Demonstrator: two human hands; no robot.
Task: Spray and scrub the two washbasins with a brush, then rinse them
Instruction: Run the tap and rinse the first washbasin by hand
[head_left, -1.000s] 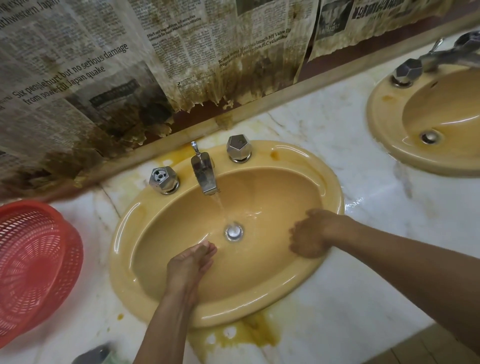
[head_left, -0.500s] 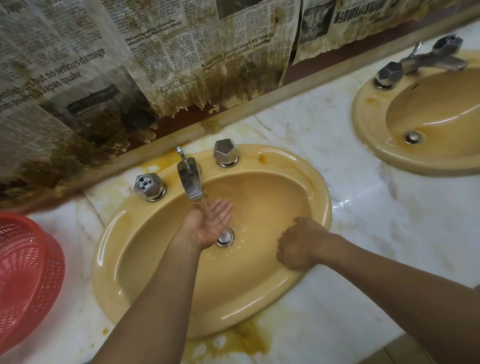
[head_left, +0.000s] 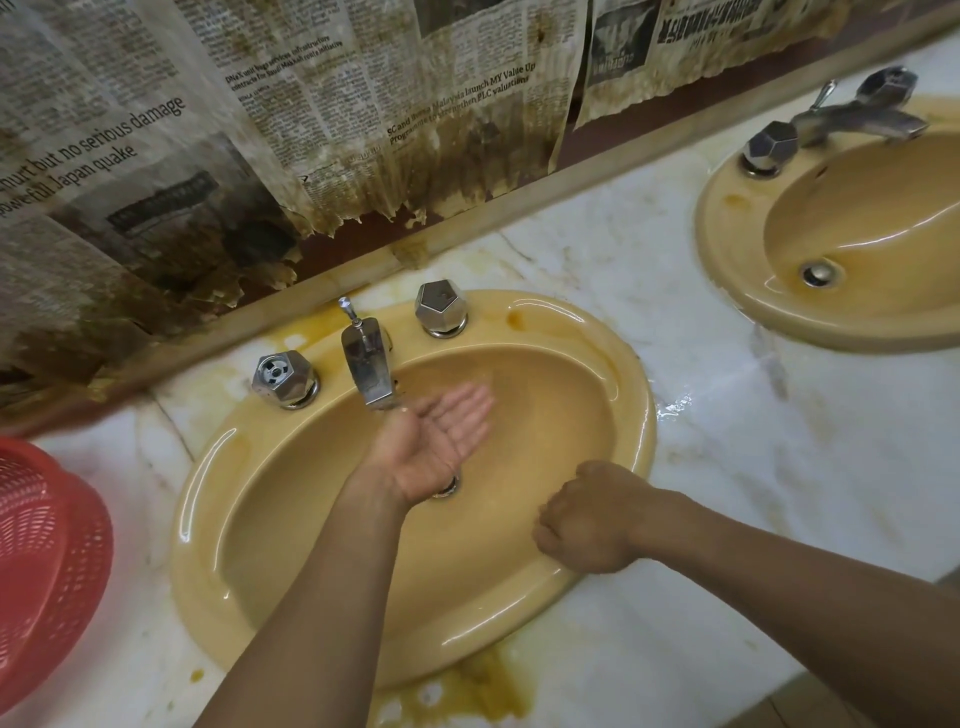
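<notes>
Both hands (head_left: 436, 447) (head_left: 589, 519) inside nearer washbasin (head_left: 291, 545).

Glossy mustard-yellow ceramic washbasin (head_left: 291, 597) with shiny chrome metal spout (head_left: 366, 366), set in polished, stained white marble countertop (head_left: 727, 519); red perforated plastic basket (head_left: 47, 561), wrinkled stained newspaper sheets (head_left: 260, 130).

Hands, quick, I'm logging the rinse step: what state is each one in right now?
Left hand: open, palm up under the spout.
Right hand: closed, fingers curled, nothing seen in it, against the washbasin.
</notes>
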